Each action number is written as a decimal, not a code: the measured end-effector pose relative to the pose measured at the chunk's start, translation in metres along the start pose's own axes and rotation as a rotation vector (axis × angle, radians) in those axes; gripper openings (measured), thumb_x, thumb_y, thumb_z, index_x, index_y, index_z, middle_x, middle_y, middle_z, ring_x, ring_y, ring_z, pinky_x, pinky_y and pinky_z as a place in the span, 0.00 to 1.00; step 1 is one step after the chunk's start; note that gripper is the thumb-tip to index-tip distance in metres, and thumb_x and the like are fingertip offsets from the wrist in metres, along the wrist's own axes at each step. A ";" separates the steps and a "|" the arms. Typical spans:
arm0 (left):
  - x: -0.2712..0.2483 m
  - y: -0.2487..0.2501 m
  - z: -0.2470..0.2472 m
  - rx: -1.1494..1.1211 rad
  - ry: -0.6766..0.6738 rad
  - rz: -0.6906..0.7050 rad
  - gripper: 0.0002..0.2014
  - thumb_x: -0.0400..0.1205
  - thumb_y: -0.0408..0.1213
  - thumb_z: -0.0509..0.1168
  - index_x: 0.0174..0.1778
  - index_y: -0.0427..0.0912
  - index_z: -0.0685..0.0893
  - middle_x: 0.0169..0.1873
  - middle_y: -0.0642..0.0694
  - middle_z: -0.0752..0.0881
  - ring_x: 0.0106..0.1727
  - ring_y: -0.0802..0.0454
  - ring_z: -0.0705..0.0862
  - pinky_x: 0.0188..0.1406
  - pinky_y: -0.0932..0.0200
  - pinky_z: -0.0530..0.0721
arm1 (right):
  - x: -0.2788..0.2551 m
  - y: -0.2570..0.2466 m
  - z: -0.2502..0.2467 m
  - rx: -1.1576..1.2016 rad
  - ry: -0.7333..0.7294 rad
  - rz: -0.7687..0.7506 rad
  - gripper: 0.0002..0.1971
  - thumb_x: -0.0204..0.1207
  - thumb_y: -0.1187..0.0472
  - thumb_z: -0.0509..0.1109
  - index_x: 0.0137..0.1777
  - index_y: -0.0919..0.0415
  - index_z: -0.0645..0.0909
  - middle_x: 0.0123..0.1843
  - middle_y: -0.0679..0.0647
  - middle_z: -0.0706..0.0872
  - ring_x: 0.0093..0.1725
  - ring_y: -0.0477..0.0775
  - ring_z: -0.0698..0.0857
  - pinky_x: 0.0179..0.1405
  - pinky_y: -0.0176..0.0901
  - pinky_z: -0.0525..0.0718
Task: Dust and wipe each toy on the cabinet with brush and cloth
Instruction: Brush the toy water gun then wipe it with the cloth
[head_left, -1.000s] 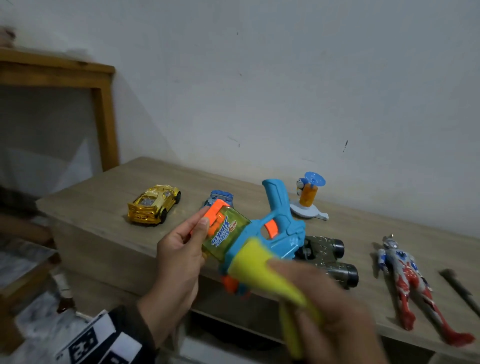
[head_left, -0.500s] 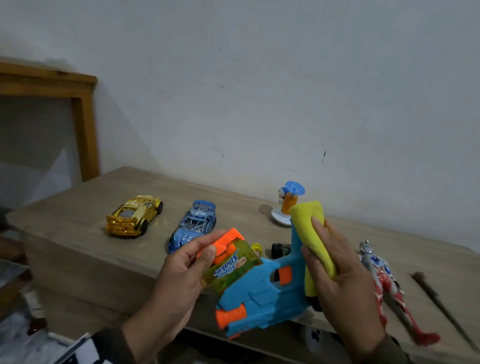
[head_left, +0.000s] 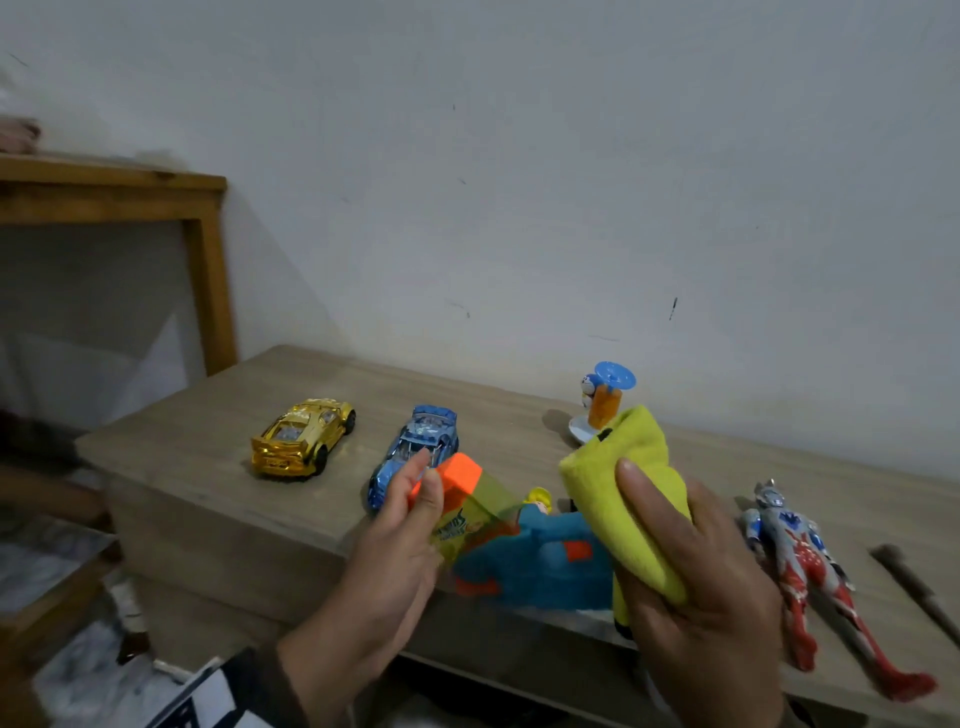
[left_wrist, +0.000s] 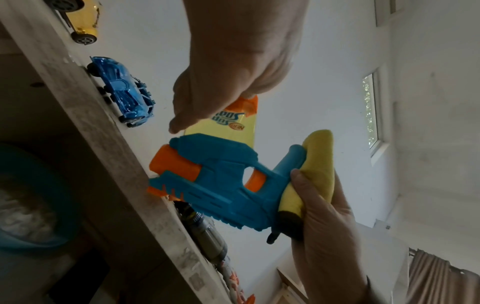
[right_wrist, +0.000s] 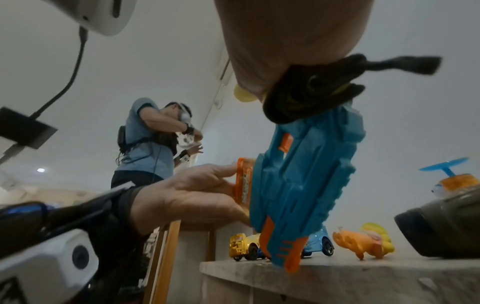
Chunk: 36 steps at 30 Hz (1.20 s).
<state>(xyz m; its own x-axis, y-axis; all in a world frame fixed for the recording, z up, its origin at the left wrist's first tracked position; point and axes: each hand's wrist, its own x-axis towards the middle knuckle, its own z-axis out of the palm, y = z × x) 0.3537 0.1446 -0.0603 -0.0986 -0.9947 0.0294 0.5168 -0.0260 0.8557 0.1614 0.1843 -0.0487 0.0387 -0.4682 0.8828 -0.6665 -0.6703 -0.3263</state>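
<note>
Presently the left hand (head_left: 384, 561) holds the water gun (head_left: 535, 566) at its yellow-green tank end, thumb and fingers pinching the tank beside the orange cap. Its muzzle end sits at the front edge of the cabinet (head_left: 218, 457); from the right wrist view the orange tip appears to touch that edge. The right hand (head_left: 696, 597) grips the yellow cloth (head_left: 623, 499), fingers curled round it and pressing it against the gun's blue grip; the left wrist view shows cloth wrapped on the back of the grip. A dark corner of the cloth hangs below the hand in both wrist views.

On the cabinet top, a gold car (head_left: 301, 439) stands toward the left, and a blue car (head_left: 415, 452) just right of it, apart. A small blue and orange figure (head_left: 602, 400) on a white base stands near the wall, partly behind the cloth. A red, blue and silver figure (head_left: 800, 566) lies flat on the right. A dark stick (head_left: 914, 587), blurred, lies at the far right; whether it is the brush cannot be told. A small yellow toy (head_left: 537, 499) shows behind the gun. The right wrist view also shows a dark cylindrical item (right_wrist: 441, 224) on the top, and a second person (right_wrist: 148, 142) standing in the background.
</note>
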 end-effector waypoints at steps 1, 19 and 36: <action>-0.001 0.001 0.000 -0.006 -0.003 -0.013 0.32 0.72 0.52 0.59 0.76 0.55 0.66 0.65 0.40 0.81 0.63 0.40 0.83 0.69 0.41 0.75 | -0.002 -0.005 -0.001 -0.010 -0.005 -0.036 0.26 0.73 0.59 0.64 0.69 0.36 0.72 0.66 0.56 0.79 0.65 0.44 0.79 0.60 0.27 0.73; 0.009 0.033 -0.022 -0.081 0.029 -0.037 0.23 0.78 0.25 0.62 0.71 0.38 0.72 0.57 0.35 0.85 0.48 0.45 0.87 0.39 0.52 0.90 | -0.012 -0.070 0.001 -0.073 -0.606 -0.169 0.27 0.75 0.34 0.60 0.73 0.25 0.59 0.73 0.28 0.68 0.72 0.33 0.69 0.67 0.27 0.71; 0.015 0.009 -0.024 0.080 0.120 0.188 0.25 0.81 0.23 0.60 0.63 0.60 0.76 0.52 0.48 0.87 0.49 0.50 0.86 0.55 0.42 0.82 | -0.010 -0.029 0.021 0.201 -0.580 0.010 0.18 0.76 0.52 0.63 0.64 0.36 0.78 0.63 0.32 0.81 0.61 0.30 0.80 0.55 0.22 0.77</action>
<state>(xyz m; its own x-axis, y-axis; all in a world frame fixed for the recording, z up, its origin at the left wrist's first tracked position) 0.3776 0.1274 -0.0645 0.0972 -0.9861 0.1346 0.4469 0.1641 0.8794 0.1959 0.1969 -0.0549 0.4699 -0.6739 0.5702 -0.5175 -0.7336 -0.4406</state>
